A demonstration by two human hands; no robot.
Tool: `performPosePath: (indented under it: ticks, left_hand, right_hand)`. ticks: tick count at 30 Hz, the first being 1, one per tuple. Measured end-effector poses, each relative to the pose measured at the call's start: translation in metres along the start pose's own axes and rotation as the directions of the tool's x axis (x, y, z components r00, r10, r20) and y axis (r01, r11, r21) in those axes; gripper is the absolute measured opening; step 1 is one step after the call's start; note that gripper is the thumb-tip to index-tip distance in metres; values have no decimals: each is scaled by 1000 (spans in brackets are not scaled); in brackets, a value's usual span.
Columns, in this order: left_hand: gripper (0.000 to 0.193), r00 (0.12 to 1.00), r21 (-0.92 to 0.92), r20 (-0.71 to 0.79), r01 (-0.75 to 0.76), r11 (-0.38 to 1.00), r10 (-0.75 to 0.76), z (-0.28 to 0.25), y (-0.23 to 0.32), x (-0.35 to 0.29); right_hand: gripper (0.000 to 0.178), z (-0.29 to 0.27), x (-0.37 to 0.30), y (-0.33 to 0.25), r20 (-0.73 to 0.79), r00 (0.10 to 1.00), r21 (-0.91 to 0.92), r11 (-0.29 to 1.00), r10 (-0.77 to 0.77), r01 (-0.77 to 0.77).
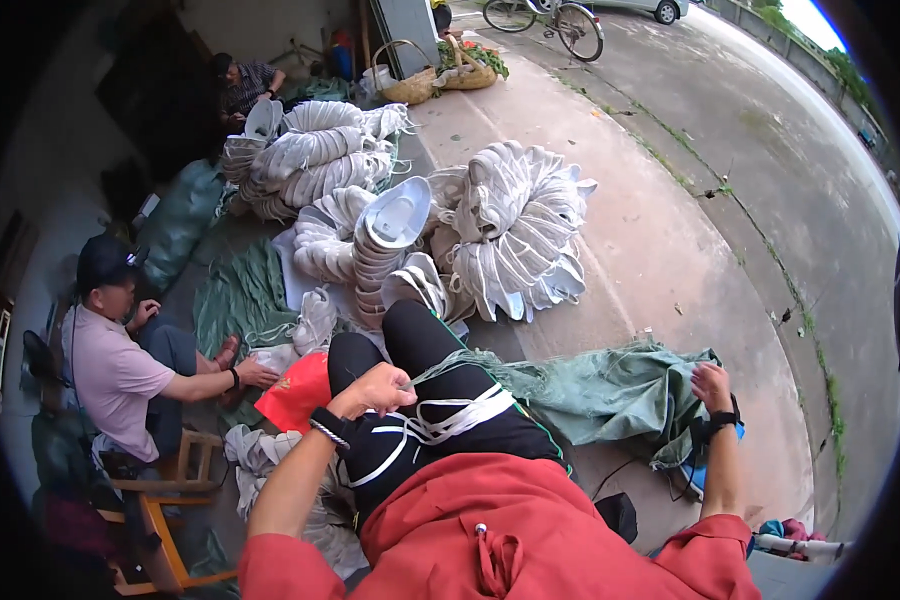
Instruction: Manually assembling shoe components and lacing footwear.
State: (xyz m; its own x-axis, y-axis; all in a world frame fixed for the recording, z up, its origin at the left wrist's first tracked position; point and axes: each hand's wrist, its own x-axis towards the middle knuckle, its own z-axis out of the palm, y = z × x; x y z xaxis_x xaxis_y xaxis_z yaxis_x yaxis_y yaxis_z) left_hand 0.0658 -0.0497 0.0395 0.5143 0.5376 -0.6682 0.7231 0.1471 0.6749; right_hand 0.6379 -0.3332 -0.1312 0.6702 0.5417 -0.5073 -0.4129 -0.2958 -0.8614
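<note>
While the left hand [382,390] pinches the green sack [620,395] by its frayed end [505,372], the right hand [711,386] curls at the sack's right side, grip indeterminate.

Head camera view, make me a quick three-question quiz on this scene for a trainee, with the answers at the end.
1. How many round tan wicker baskets are visible?
2. True or false: thin white laces lie across the person's black trousers.
3. The person's left hand holds: A, a basket; B, frayed green woven fabric; C, a bicycle.

Key: 1, two; 2, true; 3, B.
</note>
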Motion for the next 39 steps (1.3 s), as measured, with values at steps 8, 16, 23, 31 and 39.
performPosePath:
  ticks: [8, 16, 23, 31, 39]
  left_hand:
    - [10, 981, -109, -163, -121, 987, 102, -14, -18, -10]
    - [10, 958, -107, -277, -107, 988, 74, -29, -57, -31]
    - [21, 824, -107, -522, -321, 941, 222, -43, -8, -31]
    - [8, 877, -359, -336, -455, 815, 342, -2, 117, -20]
    - [16, 874, -724, -160, -420, 547, 459, -7, 82, -20]
  right_hand:
    - [41, 260, -52, 12, 745, 526, -326, 463, -411, 824]
    - [13, 300, -25, 23, 766, 528, -490, 200, -367, 849]
    - [25, 280, -78, -108, 760, 610, -46, 917, -225, 395]
    - [26, 388, -219, -180, 933, 190, 150, 811, -305, 566]
    - [21, 442, -228, -168, 874, -235, 396, 344, -426, 851]
